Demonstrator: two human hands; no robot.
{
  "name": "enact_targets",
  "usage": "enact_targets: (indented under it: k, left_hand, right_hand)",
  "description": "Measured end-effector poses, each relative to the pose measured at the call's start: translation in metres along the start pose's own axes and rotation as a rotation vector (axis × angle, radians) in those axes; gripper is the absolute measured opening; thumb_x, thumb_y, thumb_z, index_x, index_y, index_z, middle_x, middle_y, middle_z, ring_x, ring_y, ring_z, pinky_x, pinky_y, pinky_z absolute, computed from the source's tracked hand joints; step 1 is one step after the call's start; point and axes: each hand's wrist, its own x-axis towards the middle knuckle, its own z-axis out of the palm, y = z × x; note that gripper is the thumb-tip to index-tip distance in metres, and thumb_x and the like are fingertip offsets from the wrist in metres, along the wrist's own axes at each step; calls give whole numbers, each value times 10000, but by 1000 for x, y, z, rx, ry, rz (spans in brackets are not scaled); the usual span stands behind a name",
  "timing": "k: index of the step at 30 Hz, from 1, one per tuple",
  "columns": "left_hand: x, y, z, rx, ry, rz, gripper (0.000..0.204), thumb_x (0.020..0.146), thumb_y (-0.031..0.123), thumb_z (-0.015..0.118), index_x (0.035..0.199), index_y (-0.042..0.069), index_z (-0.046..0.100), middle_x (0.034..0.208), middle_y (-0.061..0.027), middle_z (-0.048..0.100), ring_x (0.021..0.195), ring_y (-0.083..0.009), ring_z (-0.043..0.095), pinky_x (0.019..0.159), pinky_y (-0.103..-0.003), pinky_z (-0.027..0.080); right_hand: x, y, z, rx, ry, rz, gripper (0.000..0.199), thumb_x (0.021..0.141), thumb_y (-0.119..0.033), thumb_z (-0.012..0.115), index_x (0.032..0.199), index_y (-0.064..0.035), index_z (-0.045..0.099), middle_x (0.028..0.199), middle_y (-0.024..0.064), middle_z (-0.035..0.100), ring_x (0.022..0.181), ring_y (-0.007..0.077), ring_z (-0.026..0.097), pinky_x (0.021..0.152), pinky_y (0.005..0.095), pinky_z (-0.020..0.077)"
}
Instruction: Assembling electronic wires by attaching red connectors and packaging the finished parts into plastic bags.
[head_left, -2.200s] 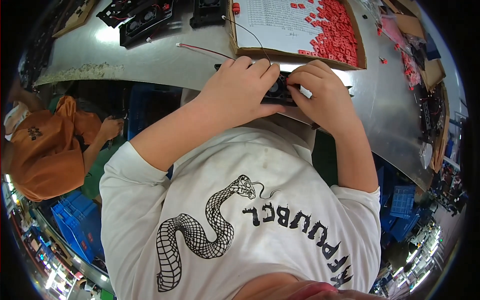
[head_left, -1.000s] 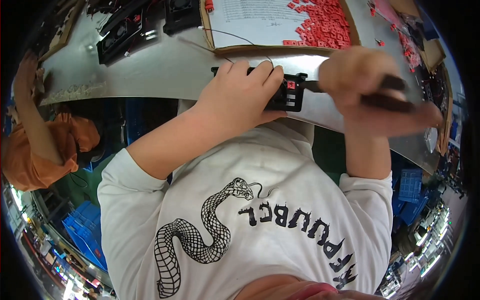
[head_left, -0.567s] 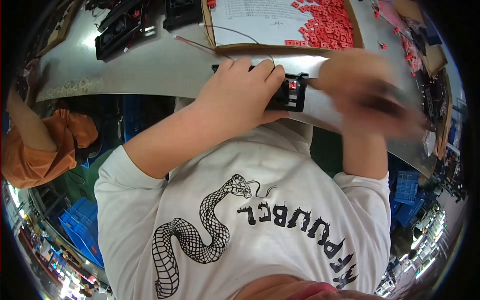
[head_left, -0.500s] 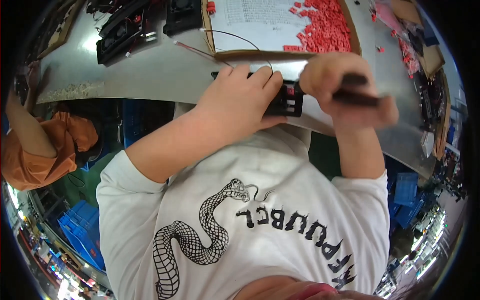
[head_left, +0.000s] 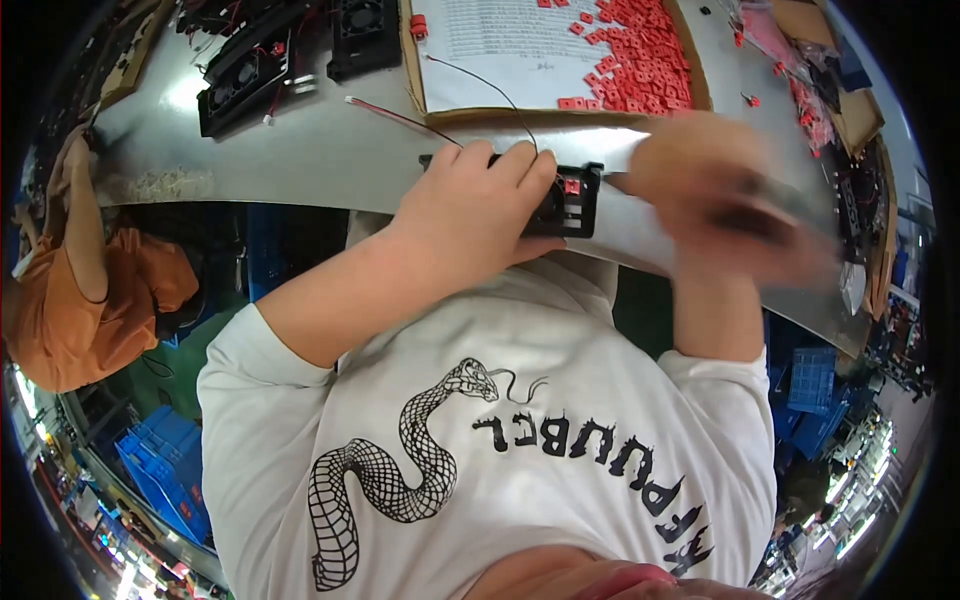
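Head view shows the left hand (head_left: 470,205) laid over a black fan unit (head_left: 585,208) at the near edge of the steel desk (head_left: 300,165), with its fingers bent together across the top and its thumb along the side nearest the body, clamping the unit down. Only the unit's right end shows clear of the fingers, with a small red piece (head_left: 572,186) seated in it. Past that end, the right hand (head_left: 715,195) is blurred but appears wrapped around a dark tool (head_left: 748,218), whose narrow tip points at the unit's end; whether it touches, I cannot tell, nor exactly how the fingers sit.

To work well here, the unit should lie flat and firmly pinned, since it sits close to the edge and a sideways push could turn it. The left fingertips are best held back from the red piece, out of the tool's line. Keeping the tool straight to the end face should spare the plastic and leave the red piece square. A red-and-black lead (head_left: 400,115) and a thin dark wire (head_left: 510,90) run out beyond the left hand, toward the cardboard tray (head_left: 480,118) of loose red pieces (head_left: 645,65); neither should get trapped underneath.
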Motion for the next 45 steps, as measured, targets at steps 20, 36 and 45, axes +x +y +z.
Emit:
enact_targets:
  k: [20, 36, 45]
  left_hand:
    - [3, 5, 2, 36, 13, -36, 696, 711, 452, 800, 1218, 32, 573, 1032, -67, 591, 818, -239, 580, 713, -362, 450]
    - [9, 15, -1, 77, -52, -26, 688, 713, 437, 803, 1239, 49, 591, 1111, -74, 608, 870, -236, 590, 756, -362, 466]
    - [25, -19, -8, -146, -162, 207, 593, 735, 434, 801, 1209, 131, 613, 1050, -14, 639, 890, -256, 615, 797, -385, 470]
  right_hand:
    - [-35, -4, 5, 41, 314, -254, 981, 764, -844, 481, 1199, 34, 536, 966, 130, 552, 837, 221, 495, 738, 349, 403]
    - [-51, 9, -7, 207, 242, -178, 881, 753, -722, 613, 1166, 55, 563, 928, 168, 606, 755, 228, 509, 676, 363, 425]
    - [20, -13, -18, 139, -398, 483, 961, 823, -766, 501, 1032, 162, 640, 757, 170, 661, 562, 194, 606, 499, 291, 487]
